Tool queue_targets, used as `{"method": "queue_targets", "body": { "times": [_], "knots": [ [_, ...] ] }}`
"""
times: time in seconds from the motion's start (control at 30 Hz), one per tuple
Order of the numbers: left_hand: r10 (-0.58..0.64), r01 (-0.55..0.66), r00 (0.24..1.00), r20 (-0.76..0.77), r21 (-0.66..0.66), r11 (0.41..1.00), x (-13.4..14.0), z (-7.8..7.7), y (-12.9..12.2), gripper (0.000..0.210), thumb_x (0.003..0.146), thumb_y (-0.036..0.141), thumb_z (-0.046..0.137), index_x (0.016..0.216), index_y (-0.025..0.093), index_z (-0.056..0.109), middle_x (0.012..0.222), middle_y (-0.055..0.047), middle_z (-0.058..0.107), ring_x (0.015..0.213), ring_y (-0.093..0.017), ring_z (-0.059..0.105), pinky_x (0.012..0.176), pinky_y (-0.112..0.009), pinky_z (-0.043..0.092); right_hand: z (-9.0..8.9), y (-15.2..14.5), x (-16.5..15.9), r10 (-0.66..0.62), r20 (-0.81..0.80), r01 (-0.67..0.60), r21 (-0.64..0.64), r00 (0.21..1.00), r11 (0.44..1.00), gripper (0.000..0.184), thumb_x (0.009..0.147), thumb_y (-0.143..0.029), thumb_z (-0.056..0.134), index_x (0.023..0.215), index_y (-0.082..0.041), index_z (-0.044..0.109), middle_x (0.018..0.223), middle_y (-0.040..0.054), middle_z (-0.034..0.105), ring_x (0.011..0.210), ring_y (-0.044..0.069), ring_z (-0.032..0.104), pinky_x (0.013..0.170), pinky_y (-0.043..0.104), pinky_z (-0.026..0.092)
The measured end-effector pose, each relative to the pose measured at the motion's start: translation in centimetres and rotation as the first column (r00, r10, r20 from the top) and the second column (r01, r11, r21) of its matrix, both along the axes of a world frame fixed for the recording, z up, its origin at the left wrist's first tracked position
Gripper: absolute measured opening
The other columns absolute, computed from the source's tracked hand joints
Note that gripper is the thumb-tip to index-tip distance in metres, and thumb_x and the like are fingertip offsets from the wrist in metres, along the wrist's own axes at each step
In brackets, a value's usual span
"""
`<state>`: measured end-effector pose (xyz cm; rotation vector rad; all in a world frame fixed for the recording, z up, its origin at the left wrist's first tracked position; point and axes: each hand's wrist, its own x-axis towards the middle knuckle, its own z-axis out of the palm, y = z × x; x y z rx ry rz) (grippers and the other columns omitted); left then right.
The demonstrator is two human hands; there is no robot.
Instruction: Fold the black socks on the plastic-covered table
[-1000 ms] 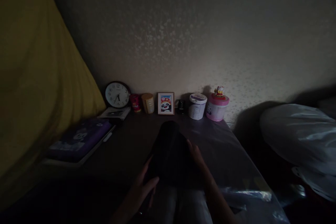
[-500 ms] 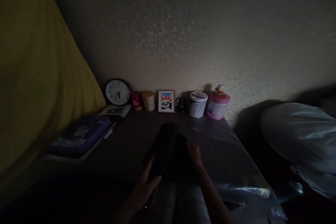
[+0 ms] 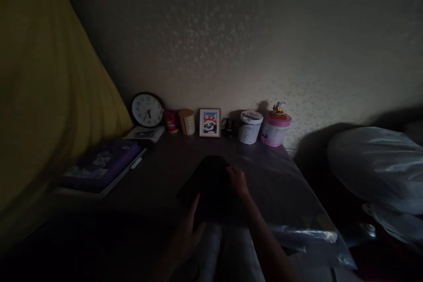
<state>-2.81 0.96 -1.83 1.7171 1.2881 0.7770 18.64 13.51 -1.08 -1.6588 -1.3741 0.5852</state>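
A black object (image 3: 208, 180), soft-looking and too dark to make out its kind, lies over the near middle of the table. My right hand (image 3: 237, 179) is closed on its upper right edge. Below its left side is my left hand (image 3: 190, 231), with the index finger stretched toward the object's lower edge and the thumb apart; its other fingers are lost in shadow. Whether the left fingertip touches the object is hard to see in this light.
Along the wall stand a clock (image 3: 147, 110), a red can (image 3: 171, 122), a yellow canister (image 3: 187, 122), a framed panda picture (image 3: 209, 123), a white tub (image 3: 250, 128) and a pink-lidded tub (image 3: 276, 130). A purple package (image 3: 102, 165) lies left. A plastic-covered bundle (image 3: 376, 167) sits right.
The black object, more upright and folded before, now lies lower and flatter. My left hand has loosened and drawn down from it. My right hand has moved up and slightly left along its edge.
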Motion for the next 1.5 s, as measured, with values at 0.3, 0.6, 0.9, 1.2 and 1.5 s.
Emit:
{"method": "queue_targets", "body": {
  "times": [0.3, 0.6, 0.9, 1.2, 1.5],
  "knots": [
    [-0.025, 0.029, 0.999, 0.035, -0.102, 0.994, 0.3, 0.4, -0.3, 0.075, 0.086, 0.031, 0.047, 0.148, 0.016, 0.007, 0.153, -0.009, 0.025, 0.141, -0.018, 0.021, 0.115, -0.035, 0.021, 0.3, 1.1, -2.1, 0.014, 0.066, -0.013, -0.03, 0.998, 0.999, 0.023, 0.082, -0.03, 0.051, 0.088, -0.018, 0.07, 0.087, 0.0081, 0.071, 0.086, 0.021, 0.065, 0.07, 0.026, 0.045],
    [-0.03, 0.036, 0.999, 0.044, -0.128, 0.991, 0.3, 0.2, -0.2, 0.076, 0.086, 0.032, 0.047, 0.147, 0.011, 0.008, 0.149, -0.015, 0.033, 0.137, -0.02, 0.031, 0.113, -0.039, 0.027, 0.1, 0.3, -2.9, 0.059, 0.111, -0.055, -0.04, 0.992, 0.998, 0.026, 0.088, -0.027, 0.044, 0.098, -0.018, 0.066, 0.093, 0.0093, 0.071, 0.09, 0.021, 0.066, 0.073, 0.026, 0.046],
    [0.071, -0.068, 0.997, 0.011, -0.185, 0.98, 0.5, -0.5, -0.2, 0.076, 0.08, 0.031, 0.052, 0.146, 0.016, 0.018, 0.15, -0.01, 0.033, 0.139, -0.022, 0.026, 0.113, -0.038, 0.024, -0.6, -4.3, -4.8, 0.226, 0.352, -0.352, 0.351, 0.908, 0.867, 0.02, 0.088, -0.025, 0.051, 0.102, -0.021, 0.065, 0.099, 0.0078, 0.066, 0.094, 0.021, 0.058, 0.084, 0.036, 0.045],
    [0.022, -0.026, 0.999, -0.05, -0.076, 0.997, 1.1, 2.0, -0.8, 0.084, 0.081, 0.022, 0.048, 0.149, 0.014, 0.0, 0.144, -0.013, 0.042, 0.129, -0.025, 0.045, 0.107, -0.039, 0.033, -0.3, -6.2, -6.6, 0.339, 0.488, -0.518, 0.297, 0.804, 0.802, 0.022, 0.093, -0.021, 0.045, 0.089, -0.023, 0.066, 0.092, 0.0035, 0.07, 0.09, 0.021, 0.056, 0.077, 0.037, 0.039],
    [0.038, -0.048, 0.995, -0.091, -0.103, 0.994, 1.4, 1.7, -0.5, 0.073, 0.081, 0.017, 0.042, 0.148, 0.016, 0.014, 0.151, -0.008, 0.029, 0.137, -0.022, 0.031, 0.113, -0.038, 0.024, 0.3, -5.6, -4.4, 0.429, 0.225, -0.484, 0.354, 0.875, 0.8, 0.027, 0.095, -0.026, 0.039, 0.111, -0.023, 0.06, 0.108, 0.0067, 0.067, 0.102, 0.019, 0.059, 0.087, 0.034, 0.046]
  ]
}}
